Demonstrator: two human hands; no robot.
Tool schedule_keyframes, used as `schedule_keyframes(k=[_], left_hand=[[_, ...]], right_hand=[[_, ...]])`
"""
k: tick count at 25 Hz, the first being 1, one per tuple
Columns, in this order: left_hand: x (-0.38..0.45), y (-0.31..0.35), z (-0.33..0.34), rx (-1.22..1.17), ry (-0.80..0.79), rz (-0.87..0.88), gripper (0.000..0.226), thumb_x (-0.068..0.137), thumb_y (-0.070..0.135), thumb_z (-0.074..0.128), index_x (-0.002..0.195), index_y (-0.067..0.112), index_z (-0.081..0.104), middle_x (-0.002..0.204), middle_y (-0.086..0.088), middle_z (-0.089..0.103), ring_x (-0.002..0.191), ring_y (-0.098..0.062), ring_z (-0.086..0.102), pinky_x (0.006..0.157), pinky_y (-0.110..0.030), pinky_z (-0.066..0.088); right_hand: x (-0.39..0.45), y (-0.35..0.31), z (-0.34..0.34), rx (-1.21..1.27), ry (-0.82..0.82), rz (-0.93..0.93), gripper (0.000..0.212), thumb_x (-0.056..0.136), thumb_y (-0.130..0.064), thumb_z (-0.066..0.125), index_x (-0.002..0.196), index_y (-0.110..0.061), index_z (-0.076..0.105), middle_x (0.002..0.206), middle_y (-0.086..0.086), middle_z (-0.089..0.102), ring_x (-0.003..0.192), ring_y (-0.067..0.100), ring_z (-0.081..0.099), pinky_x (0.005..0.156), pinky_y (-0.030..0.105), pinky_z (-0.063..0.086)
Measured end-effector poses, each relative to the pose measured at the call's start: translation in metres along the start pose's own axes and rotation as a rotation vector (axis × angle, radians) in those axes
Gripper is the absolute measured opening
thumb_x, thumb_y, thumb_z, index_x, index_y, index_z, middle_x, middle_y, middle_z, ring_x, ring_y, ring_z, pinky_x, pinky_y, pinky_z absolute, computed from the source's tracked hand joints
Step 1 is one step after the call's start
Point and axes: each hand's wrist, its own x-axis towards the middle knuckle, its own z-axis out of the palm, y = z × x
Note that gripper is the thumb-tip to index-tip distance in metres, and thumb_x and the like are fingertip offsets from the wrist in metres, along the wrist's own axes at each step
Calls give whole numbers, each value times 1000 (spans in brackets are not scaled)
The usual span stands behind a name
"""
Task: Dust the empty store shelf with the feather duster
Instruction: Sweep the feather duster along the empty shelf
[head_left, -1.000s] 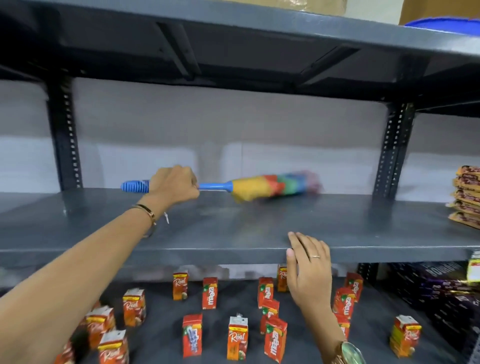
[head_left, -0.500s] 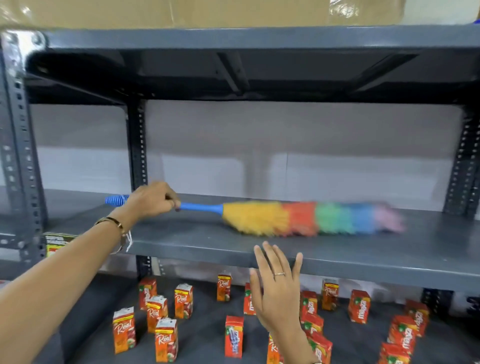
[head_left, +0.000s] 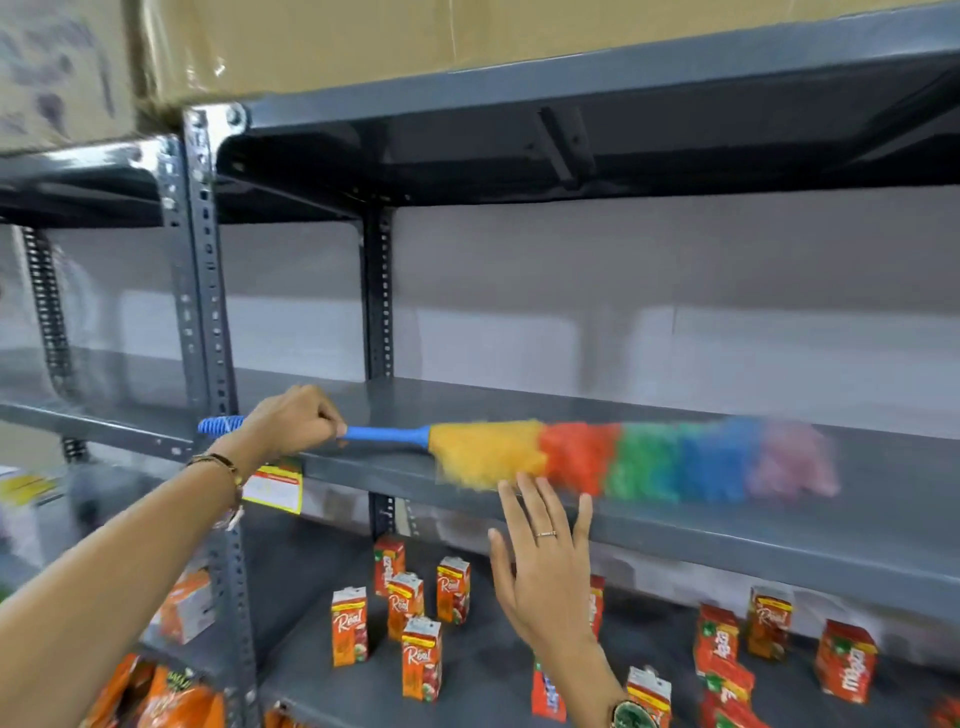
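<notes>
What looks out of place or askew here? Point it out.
Little stands out. The juice cartons on the lower shelf stand upright but scattered, not in rows. A yellow price tag hangs slightly crooked from the edge of the empty shelf, which the feather duster is sweeping. Nothing looks spilled or damaged.

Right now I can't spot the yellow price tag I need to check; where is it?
In the head view, the yellow price tag hangs on the empty shelf's front edge, lower left, just under the left hand.
</notes>
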Motion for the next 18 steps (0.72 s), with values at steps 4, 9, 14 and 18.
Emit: schedule_keyframes(k=[4,9,14,18], left_hand=[[1,-6,-20,110,244,-81,26,76,17,54,86,20,77,89,-12,73,83,-36,65,73,-34,49],[-22,-61,-32,51,24,-225,19,68,21,57,59,16,73,63,-7,66,71,-30,64,70,-33,50],[-17,-66,-55,127,169,-268,21,76,17,56,61,16,71,67,-9,65,61,-30,58,57,-27,45],[-24,-87,-62,203,97,-331,23,73,22,54,74,14,76,68,-6,67,64,-26,59,58,-27,43]], right_hand=[[9,-25,20,58,-42,-18,54,102,-39,18,126,-9,57,132,12,54,126,25,40,109,45,11],[13,-33,34,20,-3,51,60,101,-41,17,122,-6,62,129,13,57,123,26,42,108,44,13],[10,-30,43,-25,74,6,56,102,-36,20,120,-5,63,126,14,59,120,26,44,101,49,24],[10,-21,46,-34,119,-82,49,102,-33,23,125,-5,55,125,15,60,119,26,44,101,49,25]])
